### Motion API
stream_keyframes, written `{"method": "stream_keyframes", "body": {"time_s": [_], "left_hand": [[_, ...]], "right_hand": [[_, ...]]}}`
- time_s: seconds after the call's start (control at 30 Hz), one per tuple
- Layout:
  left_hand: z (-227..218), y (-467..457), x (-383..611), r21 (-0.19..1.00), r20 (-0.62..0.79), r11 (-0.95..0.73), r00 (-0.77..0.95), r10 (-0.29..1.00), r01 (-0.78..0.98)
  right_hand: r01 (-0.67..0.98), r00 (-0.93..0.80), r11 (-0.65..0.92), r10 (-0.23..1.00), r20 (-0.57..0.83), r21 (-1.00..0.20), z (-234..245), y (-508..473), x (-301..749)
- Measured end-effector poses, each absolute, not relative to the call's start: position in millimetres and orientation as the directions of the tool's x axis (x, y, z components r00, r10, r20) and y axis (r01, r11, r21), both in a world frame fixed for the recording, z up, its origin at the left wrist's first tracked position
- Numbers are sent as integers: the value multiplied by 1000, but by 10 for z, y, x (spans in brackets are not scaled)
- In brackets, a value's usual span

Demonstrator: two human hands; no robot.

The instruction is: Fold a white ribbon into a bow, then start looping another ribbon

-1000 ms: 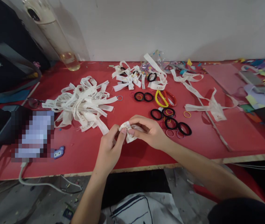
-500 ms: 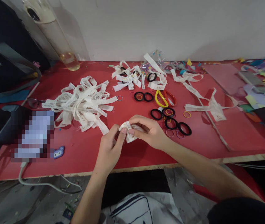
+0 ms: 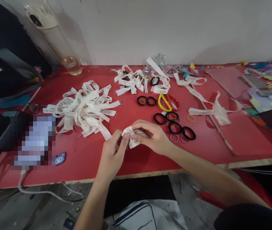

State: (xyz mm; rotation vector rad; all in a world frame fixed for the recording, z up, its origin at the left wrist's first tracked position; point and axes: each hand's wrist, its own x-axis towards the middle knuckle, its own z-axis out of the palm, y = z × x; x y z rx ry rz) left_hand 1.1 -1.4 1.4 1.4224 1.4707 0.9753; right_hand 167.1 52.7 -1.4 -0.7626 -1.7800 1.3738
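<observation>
A red table (image 3: 147, 166) serves as the workbench, a great heap of printed white ribbon (image 3: 85, 108) spread over it and a dark bag (image 3: 8, 41) standing beyond the heap to the left. A tall bottle (image 3: 56, 41), a little pale liquid in its base, leans at the heap's far side.

Two bare hands work just to the heap's near right. The left hand (image 3: 113, 147) is drawn narrow, thumb and fingers pinching one side of a small folded ribbon (image 3: 133, 144); the right hand (image 3: 154, 137), equally closed, grips the other side, hiding part of the folds.

Well to the heap's right, long loose ribbons (image 3: 219, 111) lie slack. Beyond it to the right sits a cluster of ribbon pieces (image 3: 131, 85) with black rings among them, apparently pieces already made up. What look like scissor handles (image 3: 160, 103), yellow and red, lie right of the heap, with black bands (image 3: 181, 130) nearer the person and a tiny yellow rubber band (image 3: 191, 121) farther right.

The piece in hand appears midway: gathered at its middle, with no band visible around it. Judging by the heap, most of the ribbon remains unworked.
</observation>
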Motion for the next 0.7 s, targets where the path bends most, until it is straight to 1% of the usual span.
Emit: {"method": "stream_keyframes", "body": {"time_s": [0.43, 0.7], "left_hand": [[13, -24, 9, 937, -76, 70, 4, 997, 343], [-30, -25, 6, 924, -63, 58, 0, 998, 378]], "right_hand": [[35, -537, 294, 812, 230, -955, -4, 520, 1669], [102, -532, 419, 789, 306, -902, 9, 518, 1669]]}}
